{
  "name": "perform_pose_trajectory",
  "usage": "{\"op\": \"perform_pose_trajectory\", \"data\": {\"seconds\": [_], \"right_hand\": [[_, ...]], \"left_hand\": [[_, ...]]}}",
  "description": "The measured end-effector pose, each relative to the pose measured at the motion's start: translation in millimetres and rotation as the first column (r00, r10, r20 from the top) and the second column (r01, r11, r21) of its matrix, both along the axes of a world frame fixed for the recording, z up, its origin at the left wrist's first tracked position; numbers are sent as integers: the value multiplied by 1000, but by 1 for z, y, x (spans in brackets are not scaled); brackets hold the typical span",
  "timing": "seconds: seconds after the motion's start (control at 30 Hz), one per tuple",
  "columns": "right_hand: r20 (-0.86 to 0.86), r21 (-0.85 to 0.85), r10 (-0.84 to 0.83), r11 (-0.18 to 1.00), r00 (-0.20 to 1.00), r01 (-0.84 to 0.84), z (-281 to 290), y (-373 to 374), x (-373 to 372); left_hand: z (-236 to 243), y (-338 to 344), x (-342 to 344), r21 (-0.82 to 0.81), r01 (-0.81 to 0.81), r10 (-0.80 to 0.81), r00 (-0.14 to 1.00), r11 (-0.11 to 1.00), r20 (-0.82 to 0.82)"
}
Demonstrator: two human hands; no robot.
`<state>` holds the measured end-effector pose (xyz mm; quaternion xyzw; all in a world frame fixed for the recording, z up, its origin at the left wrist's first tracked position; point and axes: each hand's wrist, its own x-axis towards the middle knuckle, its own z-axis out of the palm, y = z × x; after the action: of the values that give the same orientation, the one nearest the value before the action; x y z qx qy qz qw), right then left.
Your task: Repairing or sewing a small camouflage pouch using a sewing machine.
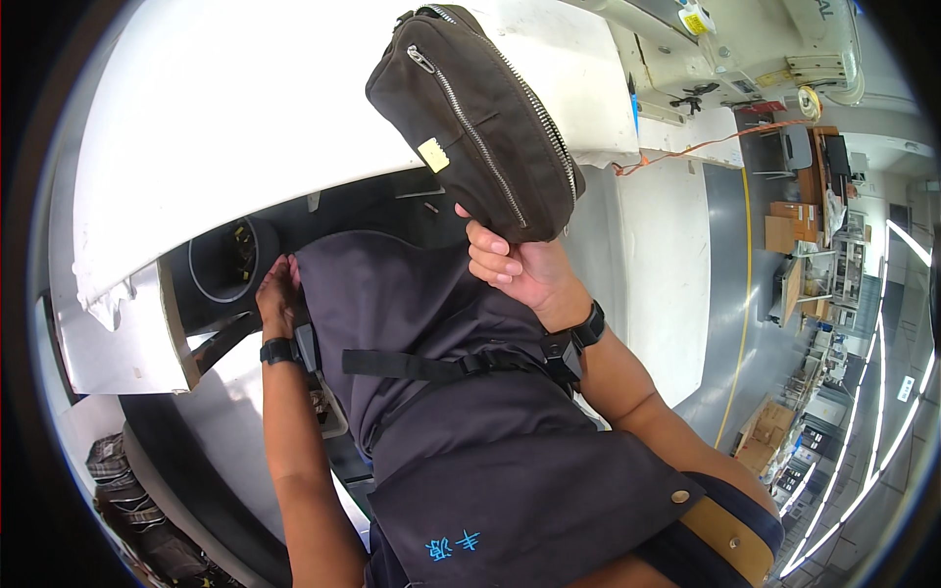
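Note:
My right hand [505,257] grips the lower end of a dark brown zipped pouch [480,127], raised in front of the white worktop [216,88]. The pouch has two silver zips in view and a small yellow patch. Lower left, my left hand [277,286] has its fingers closed at the edge of the dark grey apron [392,294] over my lap, seeming to pinch it. A strap with a buckle crosses the apron.
A dark bin [201,255] sits under the worktop beside a white panel [118,333]. A white machine [735,44] with an orange cord is at upper right. An aisle with a yellow line, cardboard boxes [765,436] and shelving runs along the right.

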<state>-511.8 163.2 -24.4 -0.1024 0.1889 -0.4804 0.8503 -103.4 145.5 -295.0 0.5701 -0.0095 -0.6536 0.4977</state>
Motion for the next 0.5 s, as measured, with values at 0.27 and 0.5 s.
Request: {"op": "perform_pose_trajectory", "data": {"seconds": [0.27, 0.5], "right_hand": [[-39, 4, -5, 1000, 999, 6, 3, -1, 0], [-107, 36, -17, 999, 994, 21, 9, -1, 1]], "left_hand": [[-6, -7, 6, 82, 39, -46, 995, 996, 90], [-33, -16, 23, 157, -89, 77, 994, 984, 81]]}}
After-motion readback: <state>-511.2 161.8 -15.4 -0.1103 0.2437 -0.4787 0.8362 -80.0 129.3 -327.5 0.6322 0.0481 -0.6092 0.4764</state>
